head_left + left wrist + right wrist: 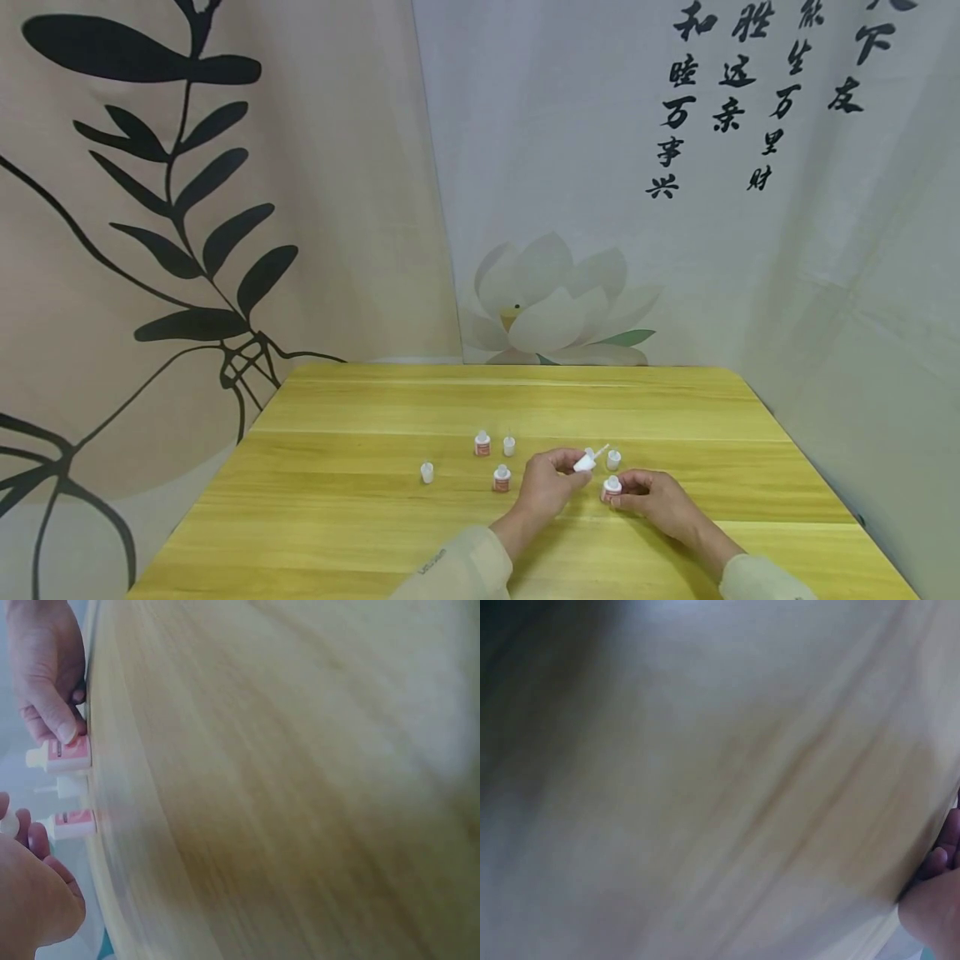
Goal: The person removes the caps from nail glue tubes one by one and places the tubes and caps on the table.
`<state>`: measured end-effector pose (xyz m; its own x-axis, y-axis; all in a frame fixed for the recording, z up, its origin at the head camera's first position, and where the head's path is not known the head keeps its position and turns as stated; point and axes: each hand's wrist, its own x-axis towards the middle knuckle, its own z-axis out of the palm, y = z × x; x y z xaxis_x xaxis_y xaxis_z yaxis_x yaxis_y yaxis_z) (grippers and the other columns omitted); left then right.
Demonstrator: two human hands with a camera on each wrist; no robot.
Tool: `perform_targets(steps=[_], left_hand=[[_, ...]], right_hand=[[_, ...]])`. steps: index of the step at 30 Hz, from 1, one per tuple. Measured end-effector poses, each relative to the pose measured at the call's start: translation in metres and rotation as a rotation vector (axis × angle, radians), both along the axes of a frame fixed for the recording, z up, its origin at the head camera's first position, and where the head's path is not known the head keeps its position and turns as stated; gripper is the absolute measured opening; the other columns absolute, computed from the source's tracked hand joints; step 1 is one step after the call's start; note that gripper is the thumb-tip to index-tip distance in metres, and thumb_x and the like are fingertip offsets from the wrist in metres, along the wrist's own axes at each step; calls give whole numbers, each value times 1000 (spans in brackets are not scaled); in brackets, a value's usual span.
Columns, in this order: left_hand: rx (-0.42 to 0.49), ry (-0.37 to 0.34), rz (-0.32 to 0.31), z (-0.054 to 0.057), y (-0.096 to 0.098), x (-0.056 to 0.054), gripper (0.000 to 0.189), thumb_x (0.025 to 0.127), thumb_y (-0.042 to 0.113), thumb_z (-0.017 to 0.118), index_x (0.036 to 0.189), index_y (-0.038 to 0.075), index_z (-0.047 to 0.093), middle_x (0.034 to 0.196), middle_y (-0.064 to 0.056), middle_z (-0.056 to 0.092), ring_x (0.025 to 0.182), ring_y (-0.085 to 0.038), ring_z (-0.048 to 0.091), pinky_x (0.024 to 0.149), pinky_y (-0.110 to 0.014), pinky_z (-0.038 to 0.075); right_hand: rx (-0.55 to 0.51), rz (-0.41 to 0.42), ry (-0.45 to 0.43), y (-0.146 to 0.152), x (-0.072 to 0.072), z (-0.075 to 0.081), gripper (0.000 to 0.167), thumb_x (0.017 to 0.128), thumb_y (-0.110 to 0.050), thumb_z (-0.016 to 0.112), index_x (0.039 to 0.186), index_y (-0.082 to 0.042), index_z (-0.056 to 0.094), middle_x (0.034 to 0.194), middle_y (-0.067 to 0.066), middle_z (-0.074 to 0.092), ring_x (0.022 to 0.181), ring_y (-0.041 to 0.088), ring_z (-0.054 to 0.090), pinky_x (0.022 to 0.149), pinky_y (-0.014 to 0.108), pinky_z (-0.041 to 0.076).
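Observation:
In the head view, my left hand [550,483] pinches a white cap [584,463] with a thin applicator tip pointing up and to the right. My right hand [663,500] holds a small white bottle [611,491] with a red label, upright on the table. The left wrist view shows the right hand's thumb against this bottle [69,754]. Just behind the two hands stands another white cap [614,460]. Partly hidden behind the held cap is a further bottle, whose red label [76,818] shows in the left wrist view.
Left of the hands stand two red-labelled bottles, one farther back [482,444] and one nearer [502,479]. One white cap [509,447] is beside the farther bottle, another [427,473] off to the left. A printed cloth [360,208] hangs behind the wooden table [337,533].

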<state>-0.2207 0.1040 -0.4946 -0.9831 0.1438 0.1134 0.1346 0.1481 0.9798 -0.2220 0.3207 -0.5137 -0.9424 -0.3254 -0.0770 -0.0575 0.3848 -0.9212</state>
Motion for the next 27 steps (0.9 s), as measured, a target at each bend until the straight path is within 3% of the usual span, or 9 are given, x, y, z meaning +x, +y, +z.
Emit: perform_targets(steps=[14,27], left_hand=[[-26,13,20,0,-1,1,18,81,7,80,99,9,75,89,7,60,81,-9,52,66,-20,47],[-19,15,-2,-1,-2,2,20,84,11,78,103,9,75,90,7,63,84,-10,54,64,-20,47]], right_hand=[[-29,7,-10,0,0,-1,30,90,-19,74,111,1,67,103,10,71,96,23,63,78,26,53],[-24,9,-11,1,0,0,30,89,-20,75,110,1,68,102,9,71,95,23,63,78,26,53]])
